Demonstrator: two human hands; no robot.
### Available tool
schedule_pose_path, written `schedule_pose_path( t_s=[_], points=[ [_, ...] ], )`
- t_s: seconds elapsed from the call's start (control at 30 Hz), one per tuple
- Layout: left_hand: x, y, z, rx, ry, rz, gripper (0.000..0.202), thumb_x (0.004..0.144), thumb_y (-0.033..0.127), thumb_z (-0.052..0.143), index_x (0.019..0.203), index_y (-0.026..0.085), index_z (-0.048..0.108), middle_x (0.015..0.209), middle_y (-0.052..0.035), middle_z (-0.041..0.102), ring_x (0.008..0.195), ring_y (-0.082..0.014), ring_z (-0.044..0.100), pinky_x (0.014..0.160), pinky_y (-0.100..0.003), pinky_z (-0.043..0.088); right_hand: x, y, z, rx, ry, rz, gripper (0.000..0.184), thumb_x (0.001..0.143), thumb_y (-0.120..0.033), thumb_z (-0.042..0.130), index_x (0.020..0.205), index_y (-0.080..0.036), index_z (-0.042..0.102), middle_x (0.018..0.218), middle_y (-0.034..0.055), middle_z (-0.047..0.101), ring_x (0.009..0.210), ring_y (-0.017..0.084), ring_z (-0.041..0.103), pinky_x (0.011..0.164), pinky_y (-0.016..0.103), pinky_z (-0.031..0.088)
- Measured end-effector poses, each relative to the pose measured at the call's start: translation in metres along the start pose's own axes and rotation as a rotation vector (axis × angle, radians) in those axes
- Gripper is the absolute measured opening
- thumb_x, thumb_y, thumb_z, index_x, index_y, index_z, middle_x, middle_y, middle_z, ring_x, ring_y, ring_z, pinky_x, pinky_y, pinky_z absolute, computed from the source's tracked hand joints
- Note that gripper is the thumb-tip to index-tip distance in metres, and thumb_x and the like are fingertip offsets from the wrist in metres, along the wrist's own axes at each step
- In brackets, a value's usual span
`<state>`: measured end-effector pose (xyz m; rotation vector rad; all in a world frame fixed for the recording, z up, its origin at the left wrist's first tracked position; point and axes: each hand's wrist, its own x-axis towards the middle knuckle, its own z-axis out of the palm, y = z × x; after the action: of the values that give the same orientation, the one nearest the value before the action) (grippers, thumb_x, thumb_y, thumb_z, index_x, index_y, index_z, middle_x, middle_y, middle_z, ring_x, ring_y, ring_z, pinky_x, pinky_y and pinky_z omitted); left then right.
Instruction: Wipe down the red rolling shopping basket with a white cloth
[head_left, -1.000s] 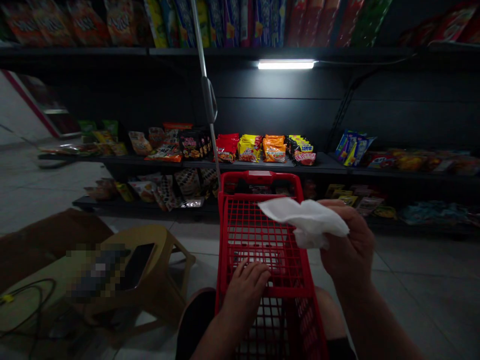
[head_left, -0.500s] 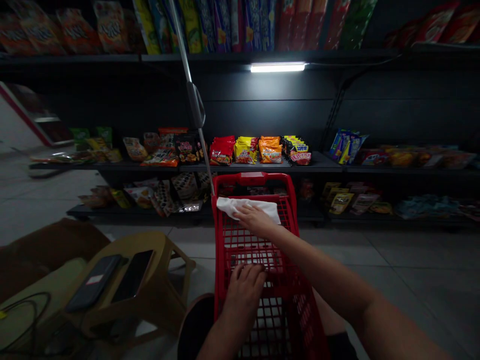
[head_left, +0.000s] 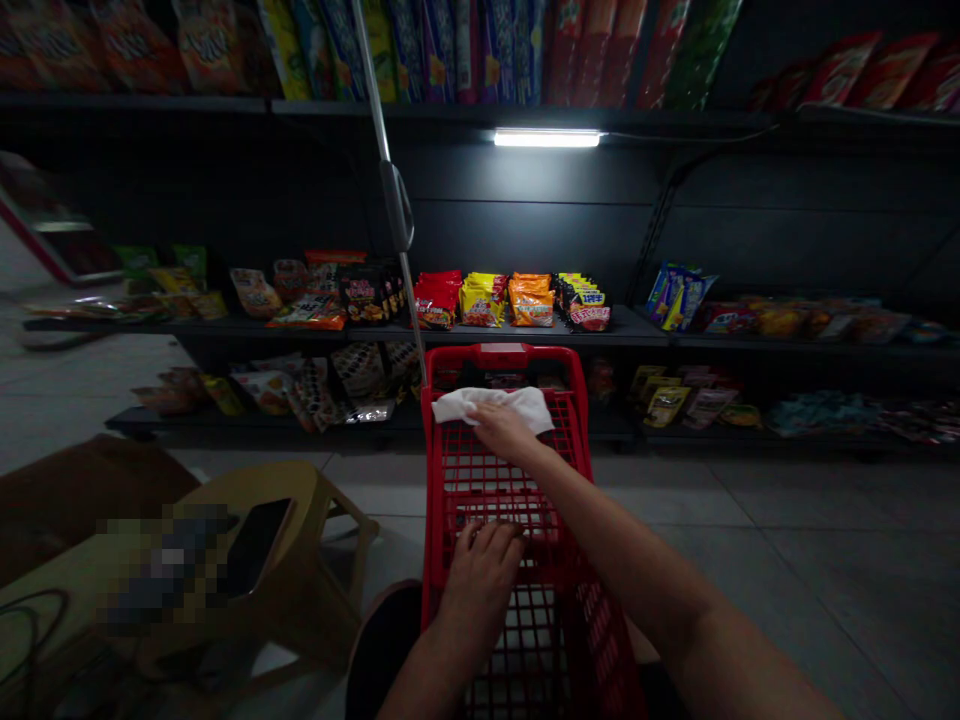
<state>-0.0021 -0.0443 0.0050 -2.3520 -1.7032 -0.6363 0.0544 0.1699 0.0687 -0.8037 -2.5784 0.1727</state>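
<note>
A red plastic shopping basket (head_left: 433,500) with grid walls stands in front of me, between my legs. Across its far part lies a white cloth (head_left: 534,406), partly bunched. My right hand (head_left: 501,428) is on the cloth with its fingers bent into it, pressing it against the basket; the fingertips are partly hidden in its folds. Nearer to me, my left hand (head_left: 487,565) is curled over a crosspiece of the basket, fingers close together and their tips hidden. A thin silver pole (head_left: 409,270) rises at the basket's far left corner.
Dark shelves (head_left: 637,325) with snack packets (head_left: 484,300) stand behind the basket. A lamp (head_left: 547,138) glows under the upper shelf. To the left is a tan stool (head_left: 319,500) with a phone (head_left: 259,540) on it. A cable (head_left: 34,620) lies at the lower left.
My right hand has shifted slightly left, and the cloth's right end is more bunched. My left hand keeps its place on the basket. The view has turned a little to the right.
</note>
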Motion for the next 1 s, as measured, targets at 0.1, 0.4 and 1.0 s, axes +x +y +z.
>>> schedule_pose_path(
  t_s=[0.1, 0.4, 1.0],
  points=[
    [-0.003, 0.000, 0.002, 0.009, -0.004, -0.025, 0.031, 0.090, 0.015, 0.051, 0.118, 0.025, 0.062, 0.121, -0.0044, 0.066, 0.115, -0.0209, 0.056, 0.106, -0.044, 0.037, 0.013, -0.029, 0.019, 0.040, -0.028, -0.201, 0.038, 0.100, -0.025, 0.043, 0.135, -0.021, 0.056, 0.142, 0.0061, 0.054, 0.132, 0.026, 0.048, 0.111, 0.039, 0.035],
    [-0.009, -0.005, -0.001, -0.027, 0.033, -0.012, 0.036, 0.089, 0.012, 0.051, 0.121, 0.026, 0.060, 0.124, -0.0025, 0.065, 0.118, -0.0190, 0.055, 0.110, -0.042, 0.035, -0.026, 0.045, -0.005, 0.039, -0.012, 0.064, 0.041, 0.100, -0.024, 0.043, 0.140, -0.021, 0.050, 0.149, 0.0109, 0.047, 0.144, 0.025, 0.034, 0.116, 0.053, 0.027],
    [-0.006, -0.003, -0.002, 0.087, -0.024, -0.018, 0.028, 0.094, 0.017, 0.048, 0.118, 0.026, 0.060, 0.122, -0.0019, 0.066, 0.113, -0.0193, 0.056, 0.103, -0.043, 0.041, -0.012, -0.003, 0.007, 0.173, -0.145, -0.209, 0.030, 0.096, -0.020, 0.051, 0.123, -0.021, 0.062, 0.143, 0.0071, 0.054, 0.140, 0.021, 0.040, 0.115, 0.037, 0.031]
  ],
)
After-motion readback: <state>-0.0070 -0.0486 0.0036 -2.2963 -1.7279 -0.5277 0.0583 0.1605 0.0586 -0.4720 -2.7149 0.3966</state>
